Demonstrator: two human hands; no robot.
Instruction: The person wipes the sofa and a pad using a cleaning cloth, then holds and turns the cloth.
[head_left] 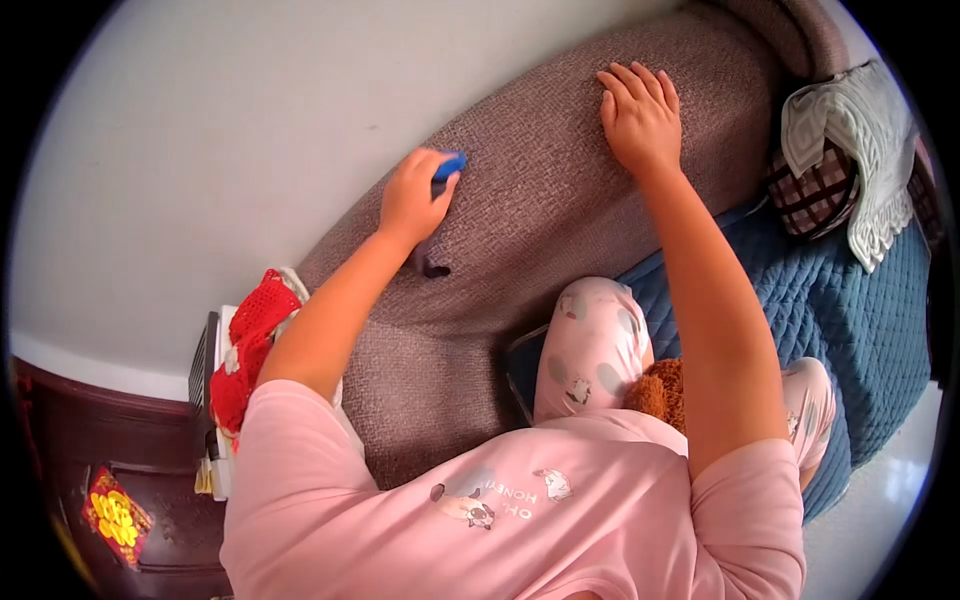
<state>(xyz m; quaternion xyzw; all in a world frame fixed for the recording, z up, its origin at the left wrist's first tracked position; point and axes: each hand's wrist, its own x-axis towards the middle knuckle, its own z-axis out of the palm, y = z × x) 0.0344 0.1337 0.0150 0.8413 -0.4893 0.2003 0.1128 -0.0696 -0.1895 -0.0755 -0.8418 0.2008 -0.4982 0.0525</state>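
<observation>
Blue thing (452, 166) is looking light and hard, best held round its middle; left hand (410, 203) is gripping it, right hand (643, 128) is lying open on the sofa (560, 195).

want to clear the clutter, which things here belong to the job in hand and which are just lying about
In use:
blue item, mostly hidden, in left hand
dark strip below it, perhaps attached
sofa back, under right hand

Lying about:
red crocheted cloth
pale patterned cloth
checked bag
blue quilted cover
brown fluffy thing
</observation>
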